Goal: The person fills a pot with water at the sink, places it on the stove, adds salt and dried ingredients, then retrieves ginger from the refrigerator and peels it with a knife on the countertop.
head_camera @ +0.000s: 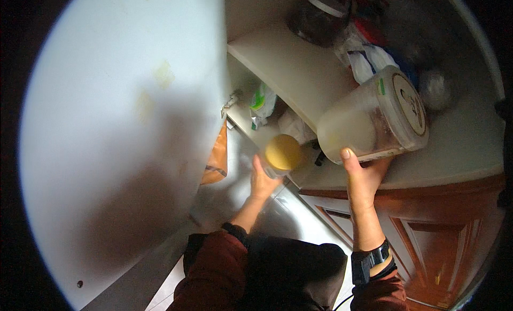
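Note:
My left hand (265, 183) is around a small clear container with a round yellow lid (282, 152). That container is at the front of the lower cabinet shelf; whether it touches the shelf I cannot tell. My right hand (365, 175) grips a large translucent plastic canister (352, 122) from below and the near side, thumb along its wall. The canister is tilted, its round printed lid (408, 104) facing right. Something pale and something dark show dimly through its wall. On the lower shelf, beyond the yellow lid, lie a green and white packet (262, 100) and a whitish plastic bag (292, 124).
A white cabinet door (120, 110) stands at the left. The upper shelf (288, 66) holds a dark jar with a white lid (320, 20) and several plastic bags (366, 64). Brown wooden cabinet doors (437, 247) are at lower right. An orange bag (216, 158) shows past the white door.

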The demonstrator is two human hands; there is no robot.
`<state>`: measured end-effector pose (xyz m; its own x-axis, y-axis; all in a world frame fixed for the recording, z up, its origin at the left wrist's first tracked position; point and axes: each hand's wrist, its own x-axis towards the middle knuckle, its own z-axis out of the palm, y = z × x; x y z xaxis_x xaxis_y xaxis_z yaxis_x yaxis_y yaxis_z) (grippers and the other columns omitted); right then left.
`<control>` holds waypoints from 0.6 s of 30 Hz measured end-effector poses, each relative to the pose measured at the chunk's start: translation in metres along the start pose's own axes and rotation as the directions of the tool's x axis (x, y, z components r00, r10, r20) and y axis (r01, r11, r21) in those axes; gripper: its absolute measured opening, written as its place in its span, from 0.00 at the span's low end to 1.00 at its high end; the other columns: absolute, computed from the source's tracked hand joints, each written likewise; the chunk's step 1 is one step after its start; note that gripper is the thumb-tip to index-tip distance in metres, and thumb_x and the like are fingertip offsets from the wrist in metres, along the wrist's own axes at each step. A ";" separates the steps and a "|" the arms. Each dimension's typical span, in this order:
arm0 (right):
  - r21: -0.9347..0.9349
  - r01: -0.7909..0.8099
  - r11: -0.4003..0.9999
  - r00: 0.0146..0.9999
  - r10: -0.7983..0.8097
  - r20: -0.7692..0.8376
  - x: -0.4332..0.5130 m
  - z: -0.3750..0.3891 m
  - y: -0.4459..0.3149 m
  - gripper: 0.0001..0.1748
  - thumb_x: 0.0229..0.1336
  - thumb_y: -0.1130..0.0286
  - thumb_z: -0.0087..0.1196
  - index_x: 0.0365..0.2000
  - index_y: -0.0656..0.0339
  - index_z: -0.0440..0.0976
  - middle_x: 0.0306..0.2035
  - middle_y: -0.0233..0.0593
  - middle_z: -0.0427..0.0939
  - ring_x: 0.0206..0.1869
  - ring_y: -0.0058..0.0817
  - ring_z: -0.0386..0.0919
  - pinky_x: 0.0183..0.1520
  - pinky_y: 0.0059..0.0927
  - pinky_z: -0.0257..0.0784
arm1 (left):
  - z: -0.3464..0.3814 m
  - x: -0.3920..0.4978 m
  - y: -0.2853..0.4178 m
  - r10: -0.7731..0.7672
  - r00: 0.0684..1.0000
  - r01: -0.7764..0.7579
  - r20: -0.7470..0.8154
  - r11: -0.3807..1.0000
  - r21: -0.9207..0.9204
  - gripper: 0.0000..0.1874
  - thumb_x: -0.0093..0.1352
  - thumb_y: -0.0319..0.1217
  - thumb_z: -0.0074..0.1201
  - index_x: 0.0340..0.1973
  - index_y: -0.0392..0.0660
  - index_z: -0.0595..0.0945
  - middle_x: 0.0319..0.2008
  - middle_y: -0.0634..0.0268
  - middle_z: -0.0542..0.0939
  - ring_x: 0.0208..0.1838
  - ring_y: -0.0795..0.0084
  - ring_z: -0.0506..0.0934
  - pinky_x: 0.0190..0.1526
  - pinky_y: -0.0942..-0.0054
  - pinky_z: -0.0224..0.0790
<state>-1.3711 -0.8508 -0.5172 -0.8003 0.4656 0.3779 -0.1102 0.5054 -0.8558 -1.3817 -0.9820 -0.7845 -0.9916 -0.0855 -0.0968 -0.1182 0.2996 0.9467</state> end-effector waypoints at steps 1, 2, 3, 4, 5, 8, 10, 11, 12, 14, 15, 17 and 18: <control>0.015 0.017 1.000 1.000 -0.017 0.007 0.000 0.001 -0.002 0.60 0.33 0.64 0.72 0.63 0.65 0.45 0.61 0.48 0.54 0.63 0.38 0.54 0.67 0.36 0.47 | -0.003 0.008 0.000 -0.034 0.997 0.036 -0.076 0.999 0.032 0.61 0.44 0.37 0.74 0.64 0.35 0.48 0.59 0.36 0.61 0.62 0.42 0.62 0.63 0.56 0.56; 0.027 0.024 0.999 1.000 -0.025 0.009 0.000 0.000 -0.004 0.59 0.33 0.64 0.72 0.62 0.65 0.46 0.61 0.48 0.55 0.63 0.38 0.54 0.67 0.36 0.47 | -0.005 0.018 0.000 0.030 0.985 -0.021 -0.167 0.998 0.055 0.61 0.44 0.37 0.74 0.64 0.35 0.48 0.59 0.37 0.61 0.62 0.42 0.62 0.63 0.56 0.55; 0.034 0.037 0.999 0.999 -0.038 0.013 0.000 0.000 -0.005 0.59 0.33 0.64 0.72 0.62 0.65 0.46 0.60 0.47 0.55 0.63 0.37 0.54 0.66 0.36 0.47 | -0.006 0.031 0.002 0.046 0.972 -0.030 -0.230 0.997 0.075 0.61 0.44 0.38 0.74 0.64 0.35 0.49 0.59 0.38 0.61 0.62 0.42 0.61 0.63 0.56 0.55; 0.037 0.030 0.999 0.999 -0.030 0.010 0.000 0.001 -0.007 0.59 0.33 0.63 0.72 0.62 0.65 0.46 0.60 0.47 0.55 0.63 0.37 0.55 0.66 0.36 0.48 | -0.006 0.043 0.004 0.094 0.966 -0.064 -0.240 0.989 0.132 0.60 0.44 0.39 0.74 0.63 0.35 0.50 0.58 0.39 0.62 0.61 0.41 0.62 0.63 0.55 0.54; 0.036 0.031 0.999 0.999 -0.031 0.011 0.000 0.001 -0.007 0.58 0.33 0.63 0.72 0.62 0.65 0.47 0.60 0.47 0.55 0.62 0.37 0.55 0.66 0.36 0.48 | -0.006 0.056 0.005 0.108 0.966 -0.074 -0.234 0.986 0.150 0.59 0.44 0.39 0.73 0.63 0.35 0.50 0.57 0.39 0.62 0.61 0.41 0.62 0.63 0.55 0.55; 0.005 0.039 0.999 0.999 -0.039 0.001 0.000 0.001 -0.008 0.58 0.33 0.62 0.72 0.61 0.65 0.47 0.59 0.46 0.56 0.62 0.37 0.55 0.66 0.35 0.49 | 0.000 0.092 0.012 0.111 0.964 -0.072 -0.242 0.983 0.166 0.58 0.45 0.40 0.72 0.62 0.36 0.50 0.56 0.41 0.62 0.61 0.42 0.62 0.61 0.54 0.56; 0.007 0.029 1.000 1.000 -0.029 -0.007 -0.001 0.002 -0.007 0.58 0.33 0.61 0.72 0.61 0.65 0.47 0.59 0.46 0.56 0.61 0.36 0.56 0.65 0.35 0.49 | 0.004 0.114 0.013 0.116 0.965 -0.062 -0.235 0.972 0.228 0.58 0.45 0.40 0.72 0.62 0.36 0.50 0.57 0.42 0.61 0.60 0.42 0.62 0.61 0.55 0.56; 0.021 0.018 1.000 1.000 -0.018 -0.008 -0.002 0.002 -0.007 0.58 0.33 0.60 0.72 0.61 0.65 0.48 0.58 0.46 0.57 0.61 0.36 0.56 0.65 0.35 0.50 | 0.007 0.124 0.012 0.150 0.956 -0.085 -0.251 0.964 0.253 0.58 0.45 0.41 0.72 0.62 0.37 0.50 0.57 0.42 0.61 0.60 0.42 0.62 0.61 0.56 0.57; 0.035 0.007 0.999 1.000 -0.007 -0.012 -0.003 0.002 -0.007 0.58 0.33 0.60 0.72 0.61 0.66 0.48 0.58 0.45 0.57 0.61 0.36 0.57 0.65 0.35 0.50 | 0.010 0.131 0.011 0.110 0.964 -0.059 -0.242 0.977 0.207 0.59 0.45 0.40 0.71 0.63 0.36 0.48 0.59 0.41 0.58 0.63 0.41 0.60 0.63 0.58 0.56; 0.073 -0.030 0.997 0.999 0.032 -0.025 -0.004 0.002 -0.006 0.58 0.33 0.59 0.73 0.60 0.66 0.49 0.58 0.45 0.58 0.60 0.35 0.58 0.64 0.35 0.52 | 0.018 0.149 0.010 0.039 0.973 -0.008 -0.230 0.991 0.134 0.60 0.45 0.41 0.71 0.64 0.35 0.47 0.61 0.40 0.56 0.65 0.42 0.57 0.63 0.59 0.56; 0.090 -0.049 0.995 0.998 0.052 -0.029 -0.004 0.003 -0.006 0.57 0.33 0.59 0.73 0.60 0.66 0.49 0.58 0.45 0.58 0.59 0.35 0.59 0.64 0.35 0.52 | 0.021 0.152 0.009 -0.033 0.980 0.046 -0.198 0.997 0.063 0.61 0.45 0.41 0.71 0.64 0.35 0.47 0.62 0.40 0.55 0.66 0.43 0.56 0.63 0.60 0.57; 0.079 -0.037 0.996 0.999 0.039 -0.019 -0.004 0.003 -0.005 0.57 0.33 0.58 0.73 0.60 0.66 0.50 0.57 0.45 0.59 0.59 0.35 0.59 0.64 0.35 0.53 | 0.025 0.155 0.009 0.043 0.975 0.004 -0.218 0.977 0.211 0.61 0.47 0.43 0.70 0.64 0.34 0.46 0.64 0.39 0.53 0.68 0.44 0.53 0.64 0.60 0.57; 0.070 -0.028 0.997 0.999 0.029 -0.015 -0.004 0.002 -0.005 0.57 0.33 0.58 0.73 0.59 0.66 0.50 0.57 0.45 0.59 0.59 0.35 0.60 0.64 0.35 0.53 | 0.026 0.155 0.010 0.062 0.976 -0.003 -0.209 0.963 0.268 0.61 0.47 0.43 0.70 0.65 0.33 0.45 0.65 0.39 0.52 0.69 0.45 0.52 0.64 0.60 0.57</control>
<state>-1.3689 -0.8567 -0.5151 -0.7939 0.4913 0.3582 -0.1287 0.4399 -0.8888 -1.5376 -0.9671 -0.7980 -0.9642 -0.2637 0.0280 -0.1246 0.5437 0.8300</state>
